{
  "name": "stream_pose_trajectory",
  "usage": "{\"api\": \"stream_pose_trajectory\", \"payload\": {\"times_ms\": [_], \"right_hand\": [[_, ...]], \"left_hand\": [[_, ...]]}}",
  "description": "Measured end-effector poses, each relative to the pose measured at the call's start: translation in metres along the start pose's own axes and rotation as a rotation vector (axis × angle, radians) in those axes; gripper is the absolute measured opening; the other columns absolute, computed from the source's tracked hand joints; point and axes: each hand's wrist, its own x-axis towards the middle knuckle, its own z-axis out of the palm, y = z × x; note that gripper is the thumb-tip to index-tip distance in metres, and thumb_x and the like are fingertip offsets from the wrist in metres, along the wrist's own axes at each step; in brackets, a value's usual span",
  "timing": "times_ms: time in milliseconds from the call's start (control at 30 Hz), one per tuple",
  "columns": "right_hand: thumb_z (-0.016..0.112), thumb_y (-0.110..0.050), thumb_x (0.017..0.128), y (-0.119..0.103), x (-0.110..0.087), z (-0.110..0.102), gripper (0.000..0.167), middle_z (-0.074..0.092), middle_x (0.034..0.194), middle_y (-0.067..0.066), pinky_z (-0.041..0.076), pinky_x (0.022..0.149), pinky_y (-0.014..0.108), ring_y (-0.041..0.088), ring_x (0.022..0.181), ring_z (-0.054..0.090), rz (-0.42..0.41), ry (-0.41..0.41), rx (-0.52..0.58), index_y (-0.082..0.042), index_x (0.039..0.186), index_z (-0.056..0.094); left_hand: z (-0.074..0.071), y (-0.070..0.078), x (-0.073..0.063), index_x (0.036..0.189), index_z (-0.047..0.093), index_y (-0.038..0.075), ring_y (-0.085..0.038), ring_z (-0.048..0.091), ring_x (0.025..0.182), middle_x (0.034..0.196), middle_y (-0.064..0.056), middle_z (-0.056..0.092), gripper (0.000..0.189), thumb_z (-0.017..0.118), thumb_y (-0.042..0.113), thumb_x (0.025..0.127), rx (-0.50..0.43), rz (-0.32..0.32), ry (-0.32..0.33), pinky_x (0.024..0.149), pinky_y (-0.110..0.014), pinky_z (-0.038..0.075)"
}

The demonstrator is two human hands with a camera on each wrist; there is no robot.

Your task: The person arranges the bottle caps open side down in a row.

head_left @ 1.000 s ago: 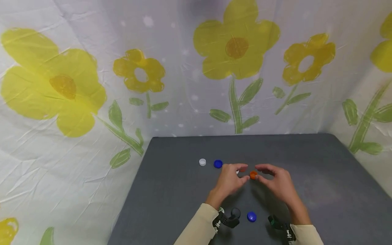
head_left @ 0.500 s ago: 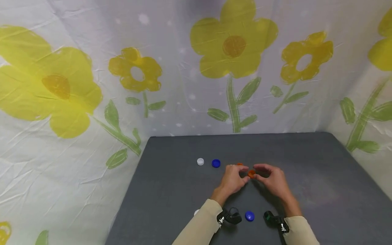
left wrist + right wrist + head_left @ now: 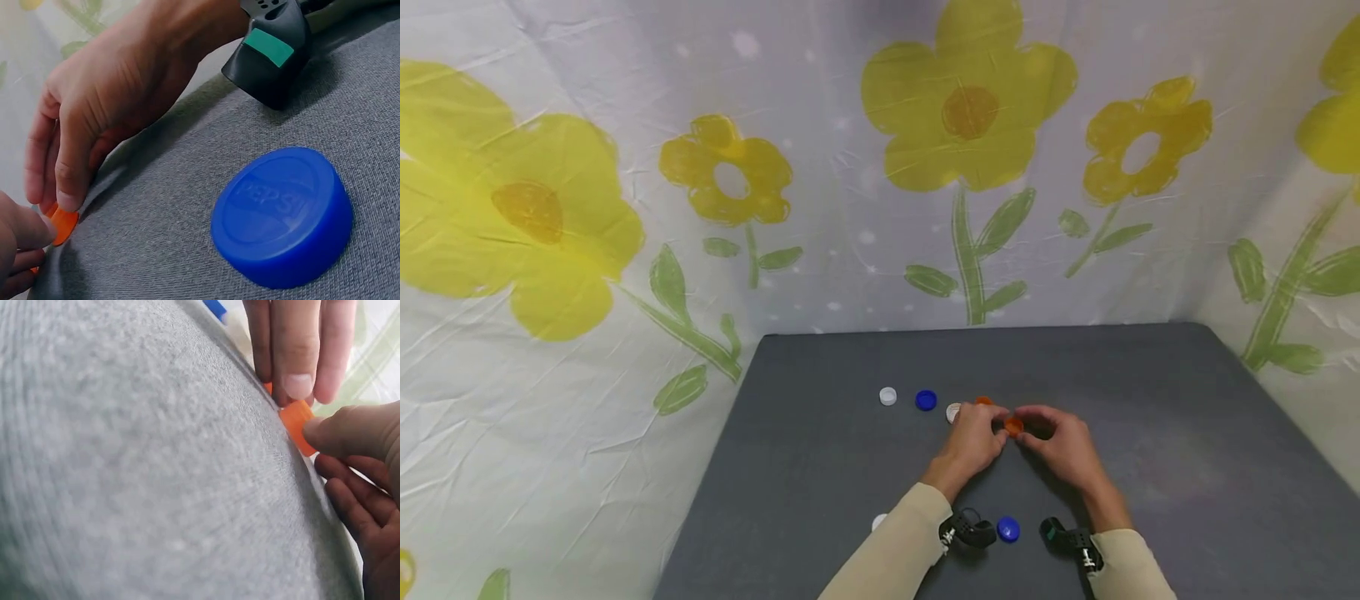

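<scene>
An orange bottle cap (image 3: 1013, 427) sits on the dark grey table between my two hands. My left hand (image 3: 972, 440) pinches it from the left with thumb and fingers, and its thumb (image 3: 34, 228) shows against the cap in the left wrist view. From the right, my right hand (image 3: 1067, 447) holds the same cap, its thumb (image 3: 334, 431) pressed on the orange side in the right wrist view. Just behind the left fingers lies a second orange cap (image 3: 983, 401), partly hidden. A white cap (image 3: 953, 412) is beside that hand, partly covered by it.
Farther left lie a blue cap (image 3: 926, 401) and a white cap (image 3: 887, 396). Nearer me, between the wrists, is a blue Pepsi cap (image 3: 281, 212). The left sleeve (image 3: 895, 542) partly covers another white cap (image 3: 878, 521). A flowered cloth (image 3: 850, 167) hangs behind the table (image 3: 820, 467).
Both hands have drawn together, their fingertips closing from a small gap onto the orange cap. The left forearm has moved slightly right, baring the white cap beside the hand. The head view has shifted a little.
</scene>
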Motion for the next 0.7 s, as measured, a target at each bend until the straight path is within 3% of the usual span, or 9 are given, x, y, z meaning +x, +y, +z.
{"api": "stream_pose_trajectory", "payload": {"times_ms": [167,333,433,533,567,700], "right_hand": [[0.087,-0.009,0.094,-0.001,0.0,0.001,0.032,0.082,0.117,0.012,0.064,0.089,0.047,0.031,0.104,0.079,0.0,0.005,-0.007,-0.008,0.125,0.08],[0.087,-0.009,0.094,-0.002,0.001,0.001,0.031,0.082,0.117,0.01,0.063,0.09,0.044,0.03,0.105,0.079,0.008,-0.004,0.002,-0.009,0.124,0.08],[0.087,-0.01,0.094,-0.002,0.003,0.001,0.031,0.083,0.117,0.008,0.062,0.091,0.04,0.029,0.106,0.079,0.016,-0.007,0.005,-0.01,0.125,0.08],[0.087,-0.011,0.094,-0.003,0.003,0.0,0.031,0.083,0.117,0.008,0.062,0.091,0.039,0.028,0.106,0.079,0.013,-0.011,0.005,-0.01,0.124,0.08],[0.087,-0.011,0.094,-0.004,0.002,-0.001,0.031,0.083,0.117,0.008,0.062,0.091,0.041,0.029,0.106,0.079,0.01,-0.01,0.004,-0.01,0.124,0.08],[0.086,-0.009,0.095,-0.011,0.0,-0.005,0.029,0.082,0.117,0.011,0.064,0.092,0.05,0.033,0.107,0.079,-0.018,0.0,0.004,-0.008,0.123,0.08]], "left_hand": [[0.002,0.001,0.001,0.113,0.087,0.014,-0.01,0.078,0.096,0.106,0.003,0.085,0.022,0.087,0.01,0.092,-0.004,0.023,0.027,0.086,-0.019,0.06],[0.0,0.003,0.0,0.114,0.086,0.014,-0.011,0.077,0.096,0.107,0.002,0.085,0.021,0.086,0.01,0.094,-0.016,0.005,0.022,0.086,-0.019,0.061],[0.021,-0.011,0.005,0.113,0.087,0.015,-0.011,0.077,0.097,0.107,0.003,0.085,0.021,0.086,0.011,0.093,-0.023,0.024,0.06,0.087,-0.02,0.061],[0.022,-0.013,0.005,0.112,0.087,0.015,-0.01,0.077,0.095,0.106,0.004,0.085,0.02,0.086,0.011,0.092,-0.02,0.037,0.078,0.086,-0.022,0.061],[0.021,-0.012,0.004,0.112,0.087,0.015,-0.01,0.077,0.095,0.106,0.005,0.084,0.02,0.086,0.012,0.092,-0.018,0.035,0.08,0.086,-0.021,0.061],[-0.008,0.007,-0.002,0.11,0.087,0.014,-0.009,0.077,0.092,0.103,0.004,0.085,0.019,0.088,0.01,0.091,-0.014,0.027,0.074,0.084,-0.019,0.06]]}}
